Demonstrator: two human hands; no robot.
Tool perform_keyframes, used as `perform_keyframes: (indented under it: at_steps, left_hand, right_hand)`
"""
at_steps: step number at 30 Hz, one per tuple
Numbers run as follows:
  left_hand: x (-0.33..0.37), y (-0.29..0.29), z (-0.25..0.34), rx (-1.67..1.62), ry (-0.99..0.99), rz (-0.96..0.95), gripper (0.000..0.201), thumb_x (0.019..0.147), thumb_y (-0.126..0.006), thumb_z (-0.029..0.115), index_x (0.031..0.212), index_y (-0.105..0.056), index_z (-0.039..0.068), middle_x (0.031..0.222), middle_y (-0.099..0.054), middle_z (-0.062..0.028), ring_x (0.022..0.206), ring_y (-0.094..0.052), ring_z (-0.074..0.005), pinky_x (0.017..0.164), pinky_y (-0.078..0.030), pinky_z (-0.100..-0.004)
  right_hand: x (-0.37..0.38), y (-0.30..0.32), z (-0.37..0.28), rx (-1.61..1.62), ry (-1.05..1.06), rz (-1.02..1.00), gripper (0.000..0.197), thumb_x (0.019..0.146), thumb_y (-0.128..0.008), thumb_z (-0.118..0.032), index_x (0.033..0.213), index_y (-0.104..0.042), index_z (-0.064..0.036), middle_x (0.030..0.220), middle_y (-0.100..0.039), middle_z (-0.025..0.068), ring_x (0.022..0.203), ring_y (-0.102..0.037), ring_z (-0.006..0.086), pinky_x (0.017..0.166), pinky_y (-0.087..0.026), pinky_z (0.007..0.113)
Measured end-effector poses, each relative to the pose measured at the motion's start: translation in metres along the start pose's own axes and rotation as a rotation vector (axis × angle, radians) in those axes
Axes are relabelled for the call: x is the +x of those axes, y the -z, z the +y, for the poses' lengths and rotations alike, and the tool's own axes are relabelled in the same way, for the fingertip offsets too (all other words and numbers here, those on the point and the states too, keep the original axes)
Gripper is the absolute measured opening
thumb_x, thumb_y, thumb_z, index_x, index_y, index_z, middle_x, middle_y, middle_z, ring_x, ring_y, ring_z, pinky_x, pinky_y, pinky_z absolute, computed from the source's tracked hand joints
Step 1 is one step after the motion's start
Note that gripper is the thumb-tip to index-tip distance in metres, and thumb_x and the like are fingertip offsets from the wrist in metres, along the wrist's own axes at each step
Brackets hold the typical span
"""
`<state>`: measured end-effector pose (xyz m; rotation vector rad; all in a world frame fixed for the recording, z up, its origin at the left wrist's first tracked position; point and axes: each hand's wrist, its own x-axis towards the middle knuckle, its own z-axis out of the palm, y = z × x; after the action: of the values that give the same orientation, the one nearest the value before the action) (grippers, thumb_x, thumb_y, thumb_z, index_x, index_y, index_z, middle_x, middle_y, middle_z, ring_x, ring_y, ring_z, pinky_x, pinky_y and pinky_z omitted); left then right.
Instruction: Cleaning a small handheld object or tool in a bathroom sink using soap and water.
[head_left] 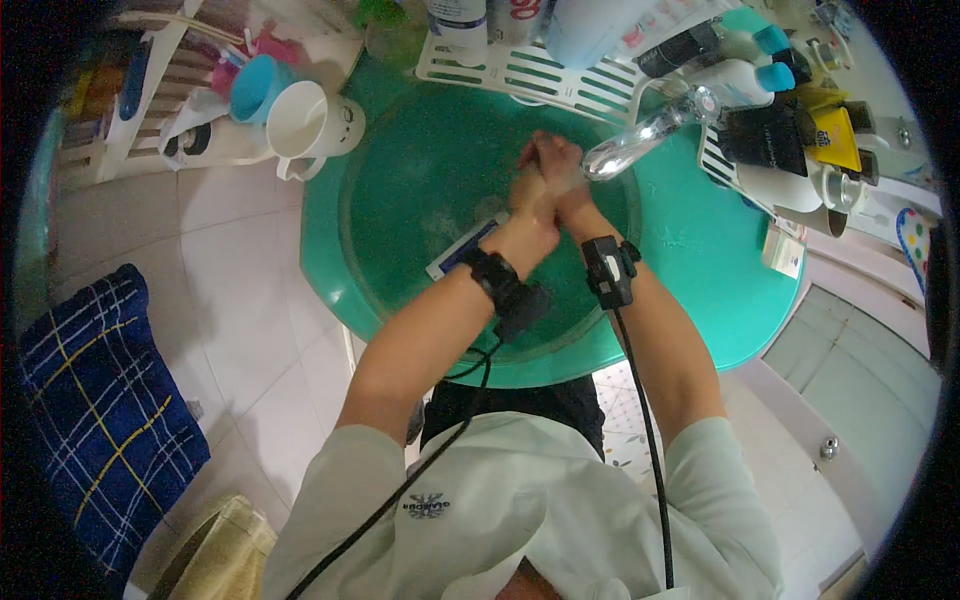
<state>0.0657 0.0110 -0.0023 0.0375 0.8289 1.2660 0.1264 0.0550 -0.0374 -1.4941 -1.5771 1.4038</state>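
Note:
Over the green washbasin [365, 215], my left hand [531, 190] and my right hand [565, 172] are clasped together, fingers closed against each other and a little blurred. The chrome faucet [640, 143] reaches in from the upper right, its tip just beside my right hand. Water seems to run over the hands, though the stream is hard to make out. Below my left wrist, a blue and white flat tube or packet [452, 255] lies in the basin, partly covered by my forearm. Each wrist wears a black strapped device with a cable.
A white slotted rack [520, 75] with bottles lines the basin's back. Several tubes and bottles, including a yellow tube [835, 137], crowd the right side. A white mug [312, 125] and a blue cup [262, 88] stand at the left rim. A blue checked towel [105, 400] hangs lower left.

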Motion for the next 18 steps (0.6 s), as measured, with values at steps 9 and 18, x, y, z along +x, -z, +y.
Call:
perform_keyframes:
  at_steps: [9, 18]
  left_hand:
    - [-0.032, 0.014, -0.008, 0.328, -0.204, 0.05, 0.049, 0.095, -0.058, 0.047, 0.12, -0.06, 0.005, 0.12, -0.062, -0.0074, 0.103, -0.061, -0.0229, 0.096, -0.045, -0.0386]
    - [-0.015, 0.001, 0.041, 0.145, 0.245, 0.085, 0.038, 0.097, -0.056, 0.04, 0.117, -0.06, 0.007, 0.114, -0.065, -0.0134, 0.112, -0.058, -0.0264, 0.097, -0.045, -0.0413]
  right_hand:
    - [-0.008, -0.026, 0.002, -0.747, 0.558, 0.279, 0.013, 0.087, -0.055, -0.018, 0.092, -0.059, -0.0066, 0.078, -0.062, 0.0164, 0.076, -0.063, 0.0373, 0.064, -0.048, 0.048]
    - [-0.037, -0.005, -0.029, -0.748, 0.498, 0.171, 0.02, 0.091, -0.053, -0.022, 0.094, -0.061, -0.0045, 0.087, -0.064, 0.0188, 0.081, -0.062, 0.04, 0.072, -0.047, 0.054]
